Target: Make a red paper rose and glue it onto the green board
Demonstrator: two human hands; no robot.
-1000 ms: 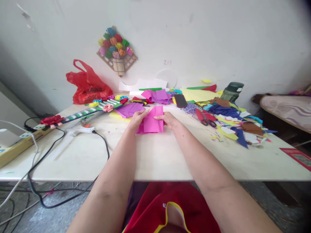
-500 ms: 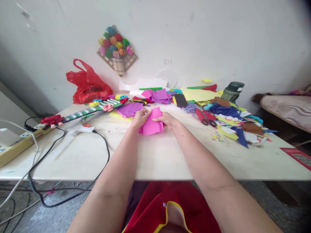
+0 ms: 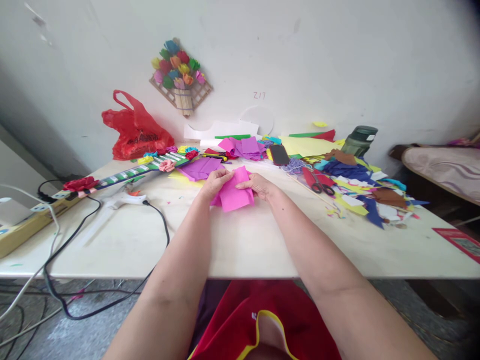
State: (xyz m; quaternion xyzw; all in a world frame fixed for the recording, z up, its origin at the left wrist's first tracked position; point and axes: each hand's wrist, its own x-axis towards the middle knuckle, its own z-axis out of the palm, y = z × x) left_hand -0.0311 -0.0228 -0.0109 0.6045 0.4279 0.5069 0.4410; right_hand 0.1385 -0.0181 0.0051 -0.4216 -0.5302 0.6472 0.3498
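Observation:
Bright pink crepe paper (image 3: pixel 237 195) is held up between both hands, a little above the tabletop, with more than one layer showing at its left edge. My left hand (image 3: pixel 216 184) pinches its upper left side, thumb on top. From the other side my right hand (image 3: pixel 259 186) grips the right edge, with the thumb lying over the face of the paper and the fingers hidden behind it. Beyond my left hand lie purple paper pieces (image 3: pixel 200 168). Another pile of pink and purple paper (image 3: pixel 250 149) lies farther back.
Red-handled scissors (image 3: pixel 317 181) rest beside a heap of coloured scraps (image 3: pixel 360 185) on the right. A phone (image 3: pixel 279 155) and a green bottle (image 3: pixel 359 141) stand behind. On the left are a white glue gun (image 3: pixel 123 201), its black cable, a power strip (image 3: pixel 33 220) and a red bag (image 3: pixel 138 130).
The pink paper has shifted slightly and its lower edge hangs a bit lower and more tilted. Both hands keep their hold in nearly the same place.

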